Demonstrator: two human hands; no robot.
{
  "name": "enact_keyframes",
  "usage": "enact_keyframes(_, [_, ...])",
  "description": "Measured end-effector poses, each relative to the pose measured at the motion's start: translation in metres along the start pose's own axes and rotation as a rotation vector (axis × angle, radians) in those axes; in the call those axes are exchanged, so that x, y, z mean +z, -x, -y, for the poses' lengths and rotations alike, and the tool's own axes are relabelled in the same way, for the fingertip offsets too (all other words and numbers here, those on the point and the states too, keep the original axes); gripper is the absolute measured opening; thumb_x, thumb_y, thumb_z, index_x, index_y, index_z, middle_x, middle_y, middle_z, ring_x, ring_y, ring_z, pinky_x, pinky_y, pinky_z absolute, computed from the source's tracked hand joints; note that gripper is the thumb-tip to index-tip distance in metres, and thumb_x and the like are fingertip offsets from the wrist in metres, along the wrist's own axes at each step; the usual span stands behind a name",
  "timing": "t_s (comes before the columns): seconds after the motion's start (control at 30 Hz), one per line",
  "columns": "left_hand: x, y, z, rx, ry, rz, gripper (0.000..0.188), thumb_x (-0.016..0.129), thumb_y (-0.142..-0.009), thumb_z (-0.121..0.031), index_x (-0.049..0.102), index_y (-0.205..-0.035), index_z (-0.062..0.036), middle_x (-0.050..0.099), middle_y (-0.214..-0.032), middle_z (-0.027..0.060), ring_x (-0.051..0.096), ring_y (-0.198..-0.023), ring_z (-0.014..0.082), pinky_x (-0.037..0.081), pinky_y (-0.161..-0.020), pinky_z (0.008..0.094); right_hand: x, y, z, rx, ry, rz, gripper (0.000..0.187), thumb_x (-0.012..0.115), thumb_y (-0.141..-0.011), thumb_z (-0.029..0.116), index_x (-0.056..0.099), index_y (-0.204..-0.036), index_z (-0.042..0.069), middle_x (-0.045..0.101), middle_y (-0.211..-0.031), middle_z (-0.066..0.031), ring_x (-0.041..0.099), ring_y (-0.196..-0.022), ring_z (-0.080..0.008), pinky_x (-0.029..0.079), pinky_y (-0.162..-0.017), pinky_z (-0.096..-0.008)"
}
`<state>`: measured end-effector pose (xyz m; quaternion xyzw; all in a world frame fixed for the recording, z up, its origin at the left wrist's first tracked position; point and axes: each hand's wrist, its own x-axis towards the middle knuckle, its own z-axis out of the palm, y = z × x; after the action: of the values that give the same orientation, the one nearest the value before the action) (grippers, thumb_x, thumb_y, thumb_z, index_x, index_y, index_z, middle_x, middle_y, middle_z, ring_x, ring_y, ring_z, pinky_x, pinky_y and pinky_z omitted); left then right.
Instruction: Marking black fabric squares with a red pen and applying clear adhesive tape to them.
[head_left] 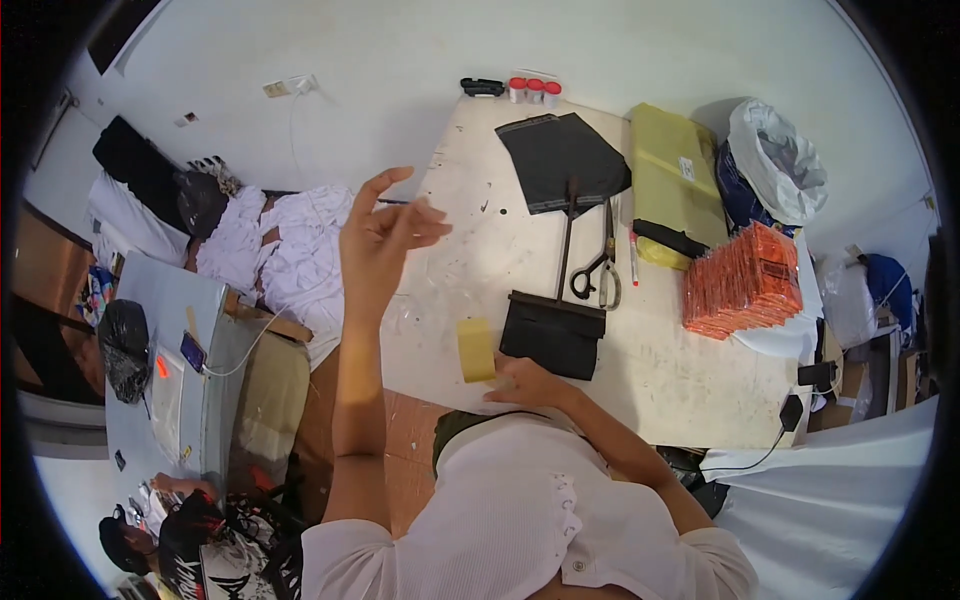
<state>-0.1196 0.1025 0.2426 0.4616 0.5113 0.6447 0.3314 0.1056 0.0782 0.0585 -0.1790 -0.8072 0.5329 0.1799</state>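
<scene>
My left hand (385, 235) is raised above the left edge of the table, its curved fingers apart and no object visible between them. Low at the near edge, my right hand (525, 382) grips a wide yellowish roll of tape (475, 350). Faint, glossy clear plastic (425, 308) lies below my left hand; its outline is hard to make out. Just beyond my right hand rests a flat black pouch (552, 335) with a long dark rod (566, 245) running away from it. Scissors (605, 270) with black and grey handles lie beside the rod.
A black plastic sheet (565, 160) lies at the far side. On the right are a red-capped marker (634, 258), yellow packaging (675, 170), stacked orange packets (742, 282) and a white bag (775, 160). Small red-lidded jars (534, 90) line the back. Another person (190, 540) sits lower left.
</scene>
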Motion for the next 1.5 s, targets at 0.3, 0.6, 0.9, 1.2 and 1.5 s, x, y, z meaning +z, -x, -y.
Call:
enact_keyframes(0.3, [-0.001, 0.008, -0.006, -0.080, 0.093, 0.040, 0.041, 0.056, -0.088, -0.011, 0.044, -0.126, -0.0017, 0.067, -0.082, 0.0145, 0.067, -0.074, 0.0216, 0.055, -0.063, 0.0291, -0.086, 0.000, -0.047, 0.238, 0.290, -0.838, 0.022, 0.060, -0.082, 0.018, 0.055, -0.092, -0.001, 0.059, -0.084, -0.0115, 0.056, -0.076, -0.0262, 0.046, -0.075, -0.0334])
enact_keyframes(0.6, [0.005, 0.005, -0.008, -0.088, 0.055, 0.086, 0.040, 0.056, -0.088, -0.012, 0.047, -0.125, -0.0014, 0.067, -0.082, 0.0139, 0.068, -0.074, 0.0228, 0.056, -0.061, 0.0305, -0.123, 0.000, -0.100, 0.835, 0.996, -0.943, 0.056, 0.069, -0.065, 0.034, 0.050, -0.102, -0.003, 0.056, -0.095, -0.0226, 0.055, -0.086, -0.0411, 0.046, -0.081, -0.0433])
enact_keyframes(0.9, [0.003, -0.007, -0.002, -0.045, 0.153, 0.167, 0.037, 0.054, -0.088, -0.008, 0.048, -0.123, 0.0019, 0.067, -0.085, 0.0156, 0.067, -0.079, 0.0231, 0.054, -0.074, 0.0305, -0.195, 0.076, -0.098, 0.714, 0.026, -0.738, 0.026, 0.066, -0.067, 0.019, 0.060, -0.077, -0.004, 0.059, -0.065, -0.0071, 0.055, -0.058, -0.0171, 0.043, -0.057, -0.0288])
enact_keyframes(1.2, [0.005, -0.013, -0.001, -0.123, 0.086, 0.134, 0.033, 0.057, -0.087, -0.010, 0.052, -0.118, 0.0020, 0.067, -0.086, 0.0148, 0.067, -0.079, 0.0233, 0.054, -0.075, 0.0303, -0.159, 0.119, 0.020, 0.358, 0.375, -0.613, 0.065, 0.084, -0.054, 0.017, 0.047, -0.106, 0.006, 0.043, -0.084, -0.0002, 0.042, -0.075, -0.0132, 0.037, -0.066, -0.0267])
enact_keyframes(1.5, [0.010, -0.014, 0.001, -0.078, 0.117, 0.090, 0.036, 0.059, -0.086, -0.012, 0.052, -0.118, 0.0031, 0.067, -0.084, 0.0155, 0.067, -0.078, 0.0239, 0.054, -0.074, 0.0320, -0.168, 0.067, 0.060, 0.135, 0.505, -0.246, 0.051, 0.078, -0.051, 0.014, 0.053, -0.094, 0.004, 0.055, -0.098, -0.0117, 0.051, -0.095, -0.0309, 0.041, -0.083, -0.0345])
